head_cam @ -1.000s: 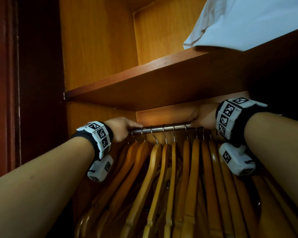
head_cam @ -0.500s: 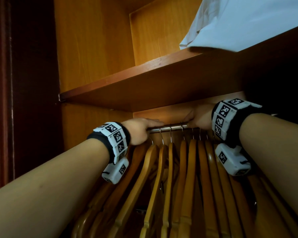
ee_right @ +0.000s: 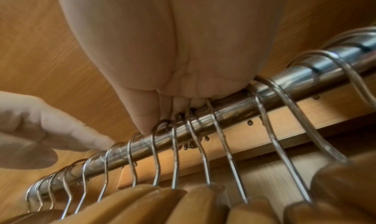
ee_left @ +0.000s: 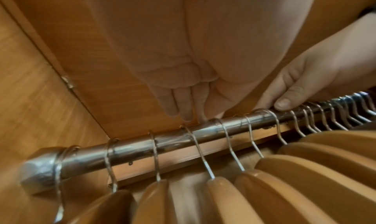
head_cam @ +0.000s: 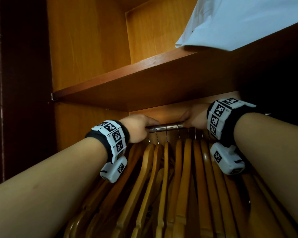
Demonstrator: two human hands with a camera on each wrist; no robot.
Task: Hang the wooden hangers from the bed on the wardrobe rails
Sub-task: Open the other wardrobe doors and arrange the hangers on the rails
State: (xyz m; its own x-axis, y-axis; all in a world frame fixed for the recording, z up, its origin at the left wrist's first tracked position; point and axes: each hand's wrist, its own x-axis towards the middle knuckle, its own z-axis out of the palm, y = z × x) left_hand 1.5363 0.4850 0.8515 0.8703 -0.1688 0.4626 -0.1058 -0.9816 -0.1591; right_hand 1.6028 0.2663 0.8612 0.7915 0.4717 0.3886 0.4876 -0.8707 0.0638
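Note:
Several wooden hangers [head_cam: 177, 177] hang by wire hooks [ee_left: 205, 153] on the steel wardrobe rail [head_cam: 165, 126] under a shelf. My left hand [head_cam: 139, 127] reaches to the rail from the left. Its fingers [ee_left: 183, 105] lie straight, with the tips down on the rail's top beside a hook. My right hand [head_cam: 194, 117] is on the rail a short way to the right. Its thumb [ee_left: 283, 103] presses the rail's front and its fingers [ee_right: 183, 102] sit over the top among the hooks [ee_right: 175, 147], so it pinches the rail. Neither hand carries a hanger.
The wooden shelf [head_cam: 144, 90] hangs low over the rail and leaves little room above my hands. White folded cloth [head_cam: 248, 23] lies on it at the right. The wardrobe's side wall [head_cam: 86, 48] stands at the left, with the rail's end socket [ee_left: 38, 169] against it.
My left hand has slid right along the rail toward my right hand, and the hangers on the left have bunched closer together. My right hand has stayed in place.

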